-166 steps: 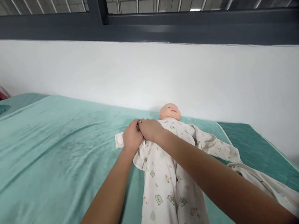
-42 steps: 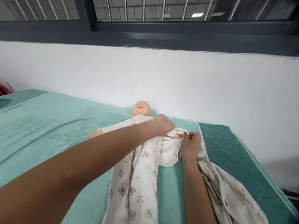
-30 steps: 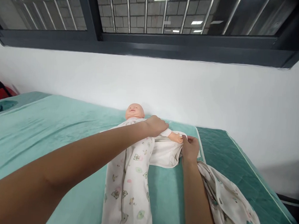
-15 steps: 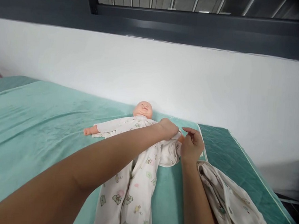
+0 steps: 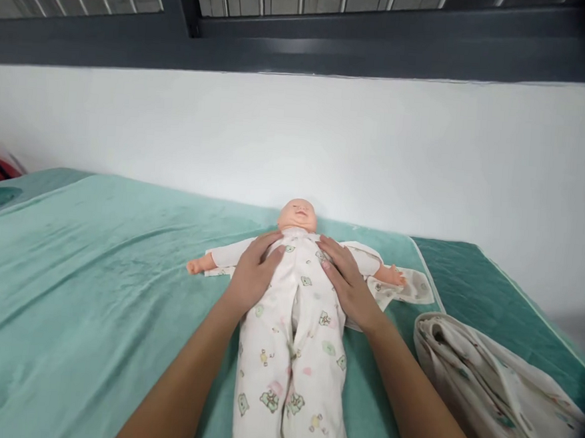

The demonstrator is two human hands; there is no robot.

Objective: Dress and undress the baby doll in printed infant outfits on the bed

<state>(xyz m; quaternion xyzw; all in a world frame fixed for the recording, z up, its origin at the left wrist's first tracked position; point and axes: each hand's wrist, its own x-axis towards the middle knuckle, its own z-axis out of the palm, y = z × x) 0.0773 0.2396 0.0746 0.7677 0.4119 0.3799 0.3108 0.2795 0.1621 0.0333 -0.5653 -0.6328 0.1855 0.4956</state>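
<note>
A baby doll (image 5: 297, 215) lies on its back, its head toward the wall and its arms stretched out sideways. It wears white printed trousers (image 5: 290, 352), pulled high over its chest. My left hand (image 5: 257, 270) rests along the left side of the doll's torso, fingers out flat. On the opposite side my right hand (image 5: 348, 279) lies with its fingers spread over the chest. Neither hand grips anything. A white printed garment (image 5: 410, 287) is spread beneath the doll, and part of it shows under the arm on the right.
A light green sheet (image 5: 117, 287) covers the bed, with a darker green quilted cover (image 5: 469, 278) at the right. Folded printed cloth (image 5: 491, 386) lies near my right forearm. A white wall (image 5: 228, 134) and a dark window frame (image 5: 334, 48) stand behind.
My hands have left the doll's arm on the right and now lie on both sides of its torso. That arm now stretches outward in view, and the view has shifted slightly.
</note>
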